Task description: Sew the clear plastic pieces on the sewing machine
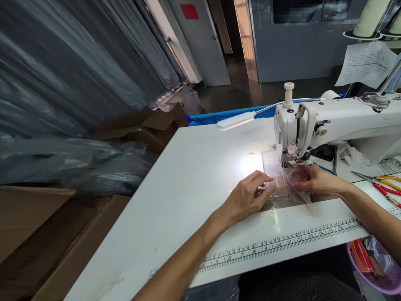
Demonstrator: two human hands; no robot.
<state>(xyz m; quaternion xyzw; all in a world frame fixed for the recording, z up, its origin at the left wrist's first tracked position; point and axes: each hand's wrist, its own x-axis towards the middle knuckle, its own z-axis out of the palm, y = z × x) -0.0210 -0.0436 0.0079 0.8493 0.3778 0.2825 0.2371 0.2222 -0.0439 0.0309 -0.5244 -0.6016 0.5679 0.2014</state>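
A clear plastic sheet (278, 196) lies under the needle area of a white sewing machine (290, 125), with small red marks near its far side. My left hand (249, 192) rests at the sheet's left edge, its thumb and forefinger apart and touching the plastic. Close to the needle on the right, my right hand (315, 180) pinches the sheet's right part between thumb and fingers. Some of its fingertips are hidden by the plastic and the machine head.
A printed ruler (282, 246) runs along the front of the white table (194, 188). Right of the machine bed lie scissors (376, 179) and a dark phone-like object (323, 152). A lamp (236, 120) reaches over the table. Cardboard boxes (103, 234) stand left; a purple basket (380, 284) sits below right.
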